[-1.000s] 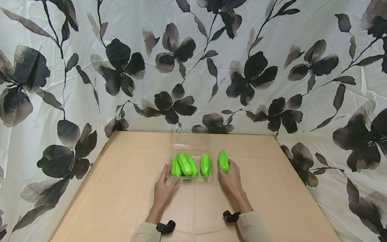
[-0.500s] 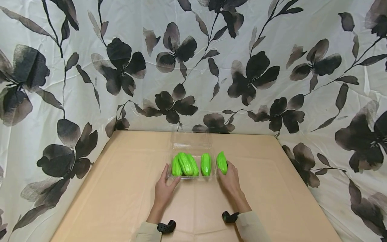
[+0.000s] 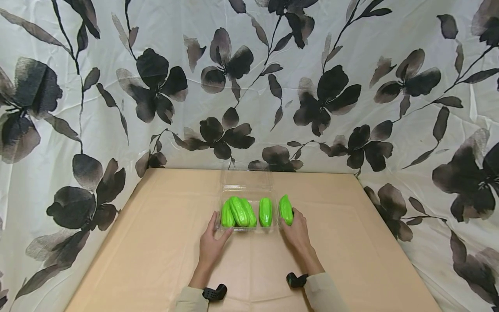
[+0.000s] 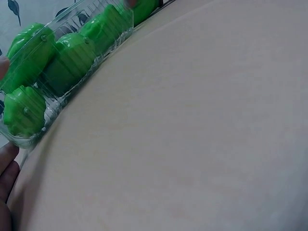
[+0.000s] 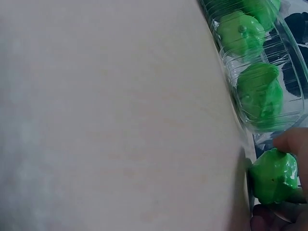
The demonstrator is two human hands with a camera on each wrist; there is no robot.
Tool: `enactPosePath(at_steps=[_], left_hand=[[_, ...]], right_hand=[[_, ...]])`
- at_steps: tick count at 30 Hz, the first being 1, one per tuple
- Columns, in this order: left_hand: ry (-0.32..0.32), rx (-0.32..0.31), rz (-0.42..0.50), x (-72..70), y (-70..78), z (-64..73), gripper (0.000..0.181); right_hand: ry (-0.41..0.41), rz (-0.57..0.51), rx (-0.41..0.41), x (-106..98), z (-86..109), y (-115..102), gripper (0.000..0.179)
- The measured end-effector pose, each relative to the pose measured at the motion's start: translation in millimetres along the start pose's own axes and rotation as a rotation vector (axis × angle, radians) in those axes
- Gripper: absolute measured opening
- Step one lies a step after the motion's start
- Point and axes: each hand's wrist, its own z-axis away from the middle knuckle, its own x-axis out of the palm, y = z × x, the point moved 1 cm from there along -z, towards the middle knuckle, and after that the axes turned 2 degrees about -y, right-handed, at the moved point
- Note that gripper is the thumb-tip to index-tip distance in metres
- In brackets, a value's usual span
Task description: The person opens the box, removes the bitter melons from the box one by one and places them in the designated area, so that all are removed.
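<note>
A clear plastic clamshell box (image 3: 238, 229) sits open on the table, its transparent lid (image 3: 246, 180) tipped back behind it. Inside lie several glossy, ridged bright green toy vegetables (image 3: 238, 211), grouped at the left, with a separate one (image 3: 265, 212) at the right end. My left hand (image 3: 210, 245) touches the box's front left corner, thumb along the front and forefinger straight up the left side. Just right of the box, my right hand (image 3: 298, 232) grips another green vegetable (image 3: 286, 209) between thumb and fingers. That vegetable's blunt end (image 5: 274, 177) faces the right wrist view.
A tan-covered table (image 3: 175, 195) spreads around the box. White cloth with dark printed flowers (image 3: 273, 108) hangs behind it and along both sides. Black wrist cameras (image 3: 214, 293) are strapped at both sleeve cuffs.
My right hand has shifted slightly left with the green vegetable, closer to the box, then stayed still. The left hand, the box and its contents look unchanged.
</note>
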Motion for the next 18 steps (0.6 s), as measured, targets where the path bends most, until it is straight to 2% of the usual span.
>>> enactPosePath(at_steps=[10,18], left_hand=[[-0.008,0.001,-0.012,0.1,-0.6,0.1,0.085],[-0.005,-0.003,0.012,-0.1,-0.3,0.4,0.086]], right_hand=[[-0.010,-0.012,0.004,-3.7,2.1,-0.7,0.073],[-0.008,-0.023,0.018,-8.5,0.7,-2.2,0.075]])
